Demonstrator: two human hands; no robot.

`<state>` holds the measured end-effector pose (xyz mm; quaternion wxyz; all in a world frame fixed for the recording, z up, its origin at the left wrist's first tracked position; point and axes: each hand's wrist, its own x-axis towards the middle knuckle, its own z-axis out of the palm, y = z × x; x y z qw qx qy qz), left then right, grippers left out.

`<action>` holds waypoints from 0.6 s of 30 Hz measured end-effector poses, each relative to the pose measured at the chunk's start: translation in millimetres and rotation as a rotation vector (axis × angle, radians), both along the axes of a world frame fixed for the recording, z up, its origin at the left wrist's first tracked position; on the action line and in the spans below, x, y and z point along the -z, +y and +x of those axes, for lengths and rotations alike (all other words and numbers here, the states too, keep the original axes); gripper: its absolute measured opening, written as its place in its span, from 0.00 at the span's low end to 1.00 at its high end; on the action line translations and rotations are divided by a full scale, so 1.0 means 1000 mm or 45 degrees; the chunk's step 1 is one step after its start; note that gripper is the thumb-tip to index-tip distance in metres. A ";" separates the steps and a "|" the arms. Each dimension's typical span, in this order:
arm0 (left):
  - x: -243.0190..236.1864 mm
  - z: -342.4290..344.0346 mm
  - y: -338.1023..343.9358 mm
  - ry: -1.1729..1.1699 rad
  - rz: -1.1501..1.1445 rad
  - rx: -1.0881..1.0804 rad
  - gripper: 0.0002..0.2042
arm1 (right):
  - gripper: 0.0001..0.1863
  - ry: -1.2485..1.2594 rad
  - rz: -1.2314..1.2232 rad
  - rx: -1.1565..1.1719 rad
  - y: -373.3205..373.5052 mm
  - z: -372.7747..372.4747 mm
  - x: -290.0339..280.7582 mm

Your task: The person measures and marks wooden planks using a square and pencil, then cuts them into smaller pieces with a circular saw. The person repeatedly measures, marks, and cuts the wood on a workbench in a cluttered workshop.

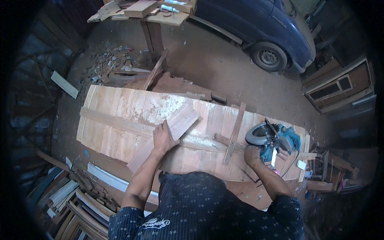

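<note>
A wide plank-topped workbench stretches across in front of me. Lying slantwise on it is a wooden board, its upper end to the right and its lower end by my left forearm. My left hand grips this board across its middle, the thumb spread toward the right edge. Farther right, a teal circular saw with a round grey guard rests on the bench. My right hand is closed at the saw's near side, on its handle; the fingers are partly hidden. Between the hands, a narrow wooden strip crosses a shorter wood piece.
A long flat batten runs along the bench's left half. Wood offcuts litter the floor beyond. A second table with boards stands at the back, near a dark blue vehicle. Stacked timber lies at lower left; a wooden frame leans right.
</note>
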<state>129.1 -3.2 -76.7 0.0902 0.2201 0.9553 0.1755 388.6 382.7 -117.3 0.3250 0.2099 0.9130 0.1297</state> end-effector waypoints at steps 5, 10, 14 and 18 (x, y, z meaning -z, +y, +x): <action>-0.001 -0.017 0.005 0.041 0.035 -0.041 0.59 | 0.14 -0.102 -0.215 0.157 0.031 -0.007 -0.017; 0.001 -0.016 0.019 0.017 0.070 -0.038 0.58 | 0.23 -0.071 -0.227 0.251 0.036 -0.043 -0.145; 0.006 -0.011 0.022 0.039 0.093 -0.034 0.59 | 0.27 0.403 -0.242 0.480 0.045 -0.051 -0.196; 0.005 -0.009 0.020 0.092 0.160 -0.102 0.55 | 0.20 1.282 -1.249 0.643 0.022 -0.046 -0.230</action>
